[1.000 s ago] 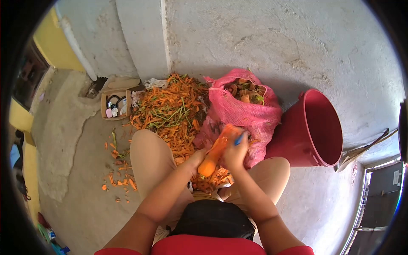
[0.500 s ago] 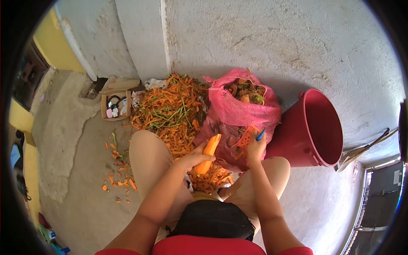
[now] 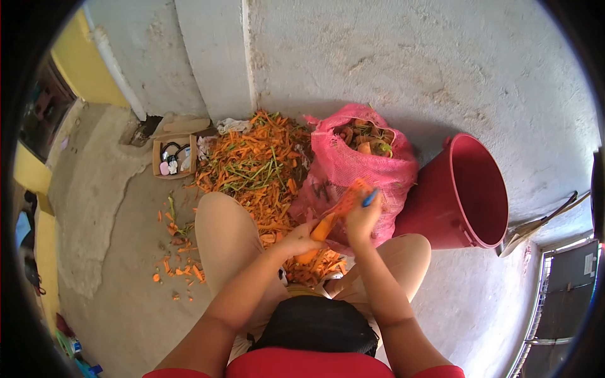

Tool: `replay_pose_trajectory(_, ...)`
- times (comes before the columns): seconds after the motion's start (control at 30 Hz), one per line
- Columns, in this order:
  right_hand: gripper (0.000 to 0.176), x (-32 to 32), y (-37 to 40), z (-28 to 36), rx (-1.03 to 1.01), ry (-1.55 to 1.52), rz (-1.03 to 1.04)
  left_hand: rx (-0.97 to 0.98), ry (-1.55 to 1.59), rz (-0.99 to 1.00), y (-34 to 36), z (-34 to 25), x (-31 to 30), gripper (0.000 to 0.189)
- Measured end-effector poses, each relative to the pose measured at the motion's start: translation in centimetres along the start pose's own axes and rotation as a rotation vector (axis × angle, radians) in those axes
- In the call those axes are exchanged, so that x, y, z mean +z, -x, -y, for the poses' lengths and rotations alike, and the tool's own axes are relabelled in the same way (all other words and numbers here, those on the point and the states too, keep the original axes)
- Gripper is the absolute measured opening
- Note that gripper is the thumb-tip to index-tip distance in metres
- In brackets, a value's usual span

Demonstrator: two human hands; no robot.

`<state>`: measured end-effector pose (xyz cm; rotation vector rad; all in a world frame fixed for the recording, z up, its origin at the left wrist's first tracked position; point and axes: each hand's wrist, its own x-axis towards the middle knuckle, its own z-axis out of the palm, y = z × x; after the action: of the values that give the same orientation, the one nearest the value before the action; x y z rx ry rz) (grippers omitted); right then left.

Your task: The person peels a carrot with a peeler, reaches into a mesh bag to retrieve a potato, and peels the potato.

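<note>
Between my knees, my left hand (image 3: 299, 241) is wrapped around a peeled orange carrot (image 3: 323, 227), tilted up to the right. My right hand (image 3: 363, 219) grips a blue-handled knife (image 3: 355, 193) with a broad orange blade that looks pierced with holes. The blade lies close to the carrot's upper end; whether it touches cannot be made out. Beneath and beyond my hands spreads a heap of carrot peelings (image 3: 252, 160) mixed with green stems. A pink mesh sack (image 3: 372, 164) of unpeeled carrots stands just past my right hand.
A dark red bucket (image 3: 435, 195) leans on its side right of the sack, near the grey wall (image 3: 409, 57). A small cardboard box (image 3: 174, 157) with odds and ends sits left of the heap. Loose carrot scraps (image 3: 183, 271) lie on the concrete floor beside my left knee.
My right hand has moved left and down, bringing the blade over to the carrot. The carrot has shifted slightly and is now partly covered by the blade and hand.
</note>
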<state>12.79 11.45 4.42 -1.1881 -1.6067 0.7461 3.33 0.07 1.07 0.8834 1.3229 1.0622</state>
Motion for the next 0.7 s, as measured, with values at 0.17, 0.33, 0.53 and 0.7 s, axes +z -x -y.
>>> replay_pose_trajectory(0.17,0.012,0.2,-3.6,-3.3,0.079,0.231,-0.071,0.068,-0.208,-0.051,0.7,0.2,0.0,0.050)
replay_pose_trajectory(0.33,0.012,-0.8,-4.6,-2.4,0.091,0.060,-0.100,0.041,-0.398,-0.213,1.2,-0.8,-0.4,0.055)
replay_pose_trajectory(0.53,0.016,1.1,-1.7,-0.6,0.127,0.020,-0.022,0.060,-0.258,-0.119,1.0,-0.7,0.1,0.045)
replay_pose_trajectory(0.7,0.016,0.1,-4.6,-3.0,0.145,-0.008,-0.158,-0.005,-0.055,-0.042,0.8,-0.5,0.1,0.041)
